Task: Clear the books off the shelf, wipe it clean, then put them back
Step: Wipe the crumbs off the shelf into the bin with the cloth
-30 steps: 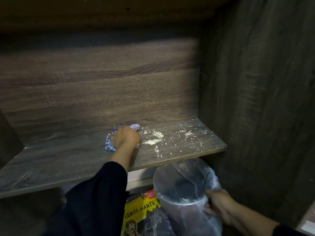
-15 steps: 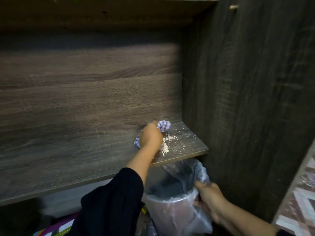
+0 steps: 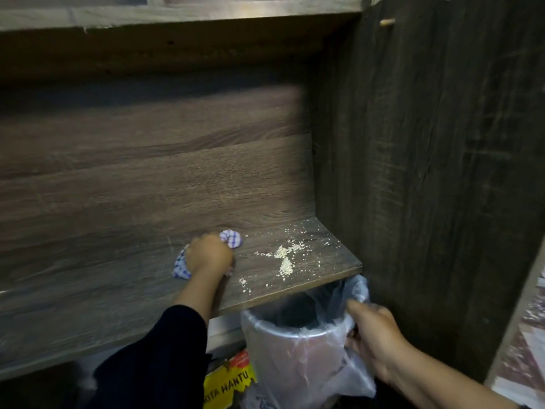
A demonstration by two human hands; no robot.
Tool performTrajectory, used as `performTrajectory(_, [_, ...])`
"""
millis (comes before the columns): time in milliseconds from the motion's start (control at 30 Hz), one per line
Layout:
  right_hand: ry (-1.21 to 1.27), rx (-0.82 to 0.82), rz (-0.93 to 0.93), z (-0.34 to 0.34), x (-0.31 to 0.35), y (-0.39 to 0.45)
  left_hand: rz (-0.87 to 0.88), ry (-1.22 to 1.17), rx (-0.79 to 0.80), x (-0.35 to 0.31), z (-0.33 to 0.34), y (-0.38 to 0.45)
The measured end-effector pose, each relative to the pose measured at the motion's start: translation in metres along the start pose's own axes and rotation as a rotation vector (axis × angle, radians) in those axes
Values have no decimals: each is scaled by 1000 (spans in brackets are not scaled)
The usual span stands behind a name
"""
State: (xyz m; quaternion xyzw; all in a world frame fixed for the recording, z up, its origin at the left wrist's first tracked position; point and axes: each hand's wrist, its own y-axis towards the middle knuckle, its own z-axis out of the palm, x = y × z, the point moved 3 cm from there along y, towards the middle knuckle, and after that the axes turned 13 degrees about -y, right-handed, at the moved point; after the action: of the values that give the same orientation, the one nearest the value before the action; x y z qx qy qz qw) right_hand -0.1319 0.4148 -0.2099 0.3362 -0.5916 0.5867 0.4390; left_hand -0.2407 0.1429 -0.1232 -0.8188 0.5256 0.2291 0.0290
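Left hand (image 3: 210, 255) on the shelf (image 3: 118, 305), fingers curled round a bunched blue-and-white checked cloth (image 3: 231, 238); grip is closed on the cloth, which sticks out past the knuckles at the back and below the wrist on the left. Cloth touches the board. Black sleeve (image 3: 153, 361) runs down from the wrist.

Just right of the cloth: pale crumbs (image 3: 284, 256) scattered on the shelf, two denser heaps in the middle, loose specks out to the right rear corner and a few near the front edge. Crumbs and cloth are near each other, not touching.

Right hand (image 3: 373, 338) below the shelf's right front corner, grip closed on the rim of a bin (image 3: 295, 343) and its clear plastic liner (image 3: 354, 290). Bin mouth sits partly under the shelf edge, under the crumb patch. Liner bunches up against the side panel (image 3: 427, 172).

No books on the shelf. One book (image 3: 227, 385) shows below, yellow cover with "HANTU" readable, partly hidden by the sleeve and bin. Can't tell what it lies on.

Shelf back and board are dark woodgrain; another shelf (image 3: 177, 10) runs above.
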Motion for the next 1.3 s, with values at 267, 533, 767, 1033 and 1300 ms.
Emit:
performTrajectory(267, [27,-17,-7,0,1,-5,317,-506,372,-76,35,-11])
performTrajectory(533, [14,-32,-6,-4,4,-26,514,-752,576,-102,15,-77])
performTrajectory(767, [15,-18,4,-10,10,-47,309,-423,81,-22,-23,-28])
performTrajectory(1033, [25,-1,-11,-12,11,-49,343,-161,267,-22,19,-60])
performTrajectory(1300, [10,-5,-3,-12,10,-46,338,-814,145,-83,-16,-97])
